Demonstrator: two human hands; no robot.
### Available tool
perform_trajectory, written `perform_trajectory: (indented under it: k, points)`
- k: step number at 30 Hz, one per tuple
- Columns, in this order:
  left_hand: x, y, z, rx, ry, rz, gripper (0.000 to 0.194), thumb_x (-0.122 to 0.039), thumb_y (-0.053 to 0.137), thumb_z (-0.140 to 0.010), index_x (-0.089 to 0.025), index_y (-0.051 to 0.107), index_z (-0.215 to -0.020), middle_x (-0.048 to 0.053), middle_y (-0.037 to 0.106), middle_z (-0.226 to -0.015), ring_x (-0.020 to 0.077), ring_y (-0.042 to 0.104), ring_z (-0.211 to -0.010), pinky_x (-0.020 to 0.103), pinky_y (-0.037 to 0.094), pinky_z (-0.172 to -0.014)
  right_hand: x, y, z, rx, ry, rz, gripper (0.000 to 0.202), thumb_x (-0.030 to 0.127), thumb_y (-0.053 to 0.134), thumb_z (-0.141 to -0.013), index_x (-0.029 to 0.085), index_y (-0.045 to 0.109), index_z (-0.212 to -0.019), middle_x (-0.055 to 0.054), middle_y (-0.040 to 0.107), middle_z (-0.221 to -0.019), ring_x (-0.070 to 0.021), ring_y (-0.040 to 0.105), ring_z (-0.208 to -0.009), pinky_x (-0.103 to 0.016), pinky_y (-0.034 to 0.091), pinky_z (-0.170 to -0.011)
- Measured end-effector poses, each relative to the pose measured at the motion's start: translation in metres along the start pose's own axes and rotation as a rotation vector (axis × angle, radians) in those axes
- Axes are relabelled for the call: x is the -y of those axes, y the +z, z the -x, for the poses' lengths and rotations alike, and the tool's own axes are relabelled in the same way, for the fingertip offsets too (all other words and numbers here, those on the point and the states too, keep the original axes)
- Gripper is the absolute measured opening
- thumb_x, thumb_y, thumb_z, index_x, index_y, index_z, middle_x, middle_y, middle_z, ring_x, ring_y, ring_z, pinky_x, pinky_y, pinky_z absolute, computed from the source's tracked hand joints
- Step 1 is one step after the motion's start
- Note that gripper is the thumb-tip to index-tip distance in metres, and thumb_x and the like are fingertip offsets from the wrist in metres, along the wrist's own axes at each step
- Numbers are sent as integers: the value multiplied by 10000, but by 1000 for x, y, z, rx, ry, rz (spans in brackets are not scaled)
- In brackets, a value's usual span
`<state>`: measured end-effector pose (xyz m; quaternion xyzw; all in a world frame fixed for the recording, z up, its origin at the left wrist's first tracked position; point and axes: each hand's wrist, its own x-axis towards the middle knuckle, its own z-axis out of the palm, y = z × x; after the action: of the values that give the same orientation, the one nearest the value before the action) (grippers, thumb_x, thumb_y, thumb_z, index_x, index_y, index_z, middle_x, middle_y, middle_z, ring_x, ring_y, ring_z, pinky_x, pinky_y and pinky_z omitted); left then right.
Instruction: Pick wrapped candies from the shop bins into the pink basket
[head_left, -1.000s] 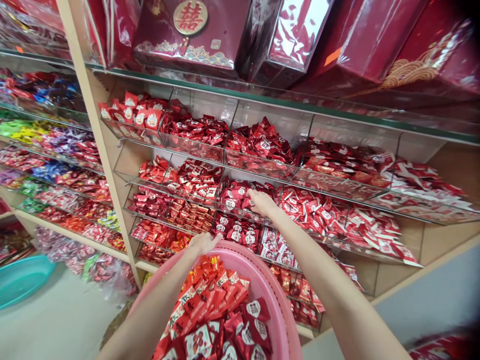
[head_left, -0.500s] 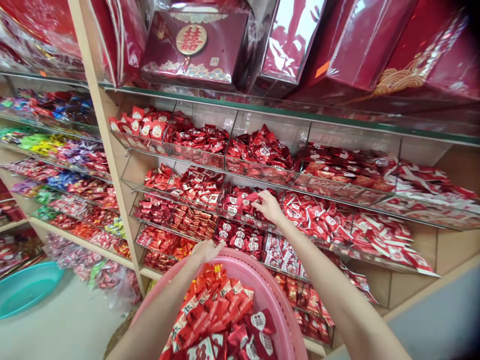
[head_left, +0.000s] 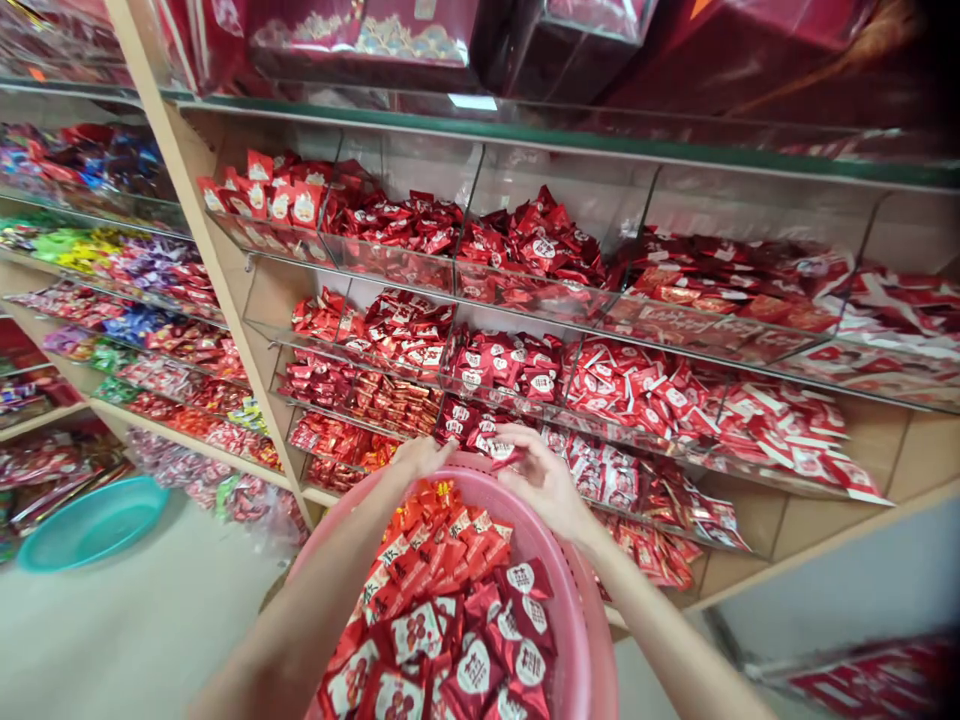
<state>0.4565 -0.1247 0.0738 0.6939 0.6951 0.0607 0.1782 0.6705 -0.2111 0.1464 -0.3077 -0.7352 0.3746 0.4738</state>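
Observation:
A pink plastic basket (head_left: 581, 640) stands before me, heaped with wrapped candies: orange-red packets (head_left: 442, 550) at the far side, dark red ones with white heart labels (head_left: 517, 640) at the right. My left hand (head_left: 421, 460) is closed on its far rim. Just right of it, my right hand (head_left: 546, 485) is above the same rim, fingers curled, with a dark red candy packet (head_left: 502, 452) between thumb and fingertips. Behind the hands, a clear shelf bin holds matching dark red packets (head_left: 461, 415). The bin above it has more heart-labelled packets (head_left: 510, 365).
Stepped clear bins of red candies (head_left: 637, 390) fill the shelf ahead. A glass shelf (head_left: 525, 125) with dark red boxes runs above. A wooden upright (head_left: 180, 190) divides off colourful candies at left. A teal basin (head_left: 97, 525) is on the floor at lower left.
My right hand has come down from the heart-labelled bin to the basket's far rim. My left hand stays on the rim. The view has tilted down, showing more of the basket.

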Motion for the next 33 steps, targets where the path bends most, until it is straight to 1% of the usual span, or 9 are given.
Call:
perform_trajectory:
  k: [4, 6, 9, 12, 16, 18, 23, 29, 33]
  points:
    - [-1, 2, -5, 9, 35, -35, 869, -764, 95, -726, -157, 703, -857, 170, 685, -975, 313, 613, -972, 369, 464, -787, 0, 7, 34, 31, 85, -26, 233, 406, 453, -874, 268, 604, -985, -60, 543, -1155, -199, 478, -1127, -365, 345, -989]
    - [-1, 2, -6, 22, 50, -50, 884, -767, 82, -722, -153, 709, -825, 175, 685, -966, 316, 618, -957, 372, 464, -786, -2, 7, 44, 34, 118, -24, 219, 399, 475, -868, 267, 613, -975, -55, 547, -1155, -195, 477, -1133, -366, 330, -1008]
    - [-3, 2, -5, 41, 62, -60, 888, -778, 79, -712, -162, 712, -806, 162, 690, -955, 309, 619, -951, 365, 462, -794, -7, 3, 58, 116, 154, 8, 254, 374, 522, -848, 278, 588, -1074, -53, 473, -1279, -198, 404, -1228, -388, 269, -1063]
    - [-6, 3, -6, 37, 62, -72, 891, -769, 74, -722, -161, 701, -895, 144, 682, -1002, 297, 602, -998, 352, 457, -819, -12, -3, 75, 227, 216, 9, 343, 367, 544, -835, 296, 536, -1170, -42, 360, -1393, -205, 294, -1313, -417, 212, -1096]
    - [-8, 5, -5, 57, 72, -93, 834, -765, 121, -731, -191, 708, -878, 118, 683, -1012, 296, 604, -996, 362, 451, -841, -16, -9, 96, 269, 310, -35, 567, 364, 592, -801, 322, 369, -1320, -25, 244, -1467, -201, 188, -1360, -422, 202, -1108]
    - [-9, 5, -4, 62, 79, -94, 818, -759, 128, -737, -205, 707, -900, 113, 681, -1020, 297, 603, -997, 376, 448, -850, -17, -9, 104, 264, 345, -32, 616, 366, 606, -790, 316, 328, -1338, -31, 277, -1454, -200, 210, -1353, -428, 190, -1113]
    - [-7, 7, -2, 69, 79, -88, 817, -760, 117, -738, -242, 669, -1047, 106, 662, -1074, 302, 585, -1034, 403, 436, -871, -17, -2, 116, 257, 417, -80, 593, 359, 636, -767, 302, 374, -1296, -42, 347, -1414, -197, 322, -1302, -437, 200, -1108]
    - [-9, 9, -3, 72, 54, -92, 861, -780, 110, -721, -203, 679, -1014, 121, 660, -1078, 305, 577, -1048, 396, 435, -876, -1, 8, 125, 366, 493, -167, 670, 329, 673, -737, 295, 355, -1326, -41, 322, -1435, -186, 260, -1335, -437, 129, -1126]
    - [-11, 9, -3, 62, 65, -101, 839, -761, 120, -737, -185, 694, -946, 114, 668, -1063, 287, 578, -1052, 367, 431, -887, 5, 17, 136, 380, 482, -120, 579, 297, 665, -746, 273, 419, -1270, -39, 455, -1306, -175, 395, -1233, -411, 239, -1095]
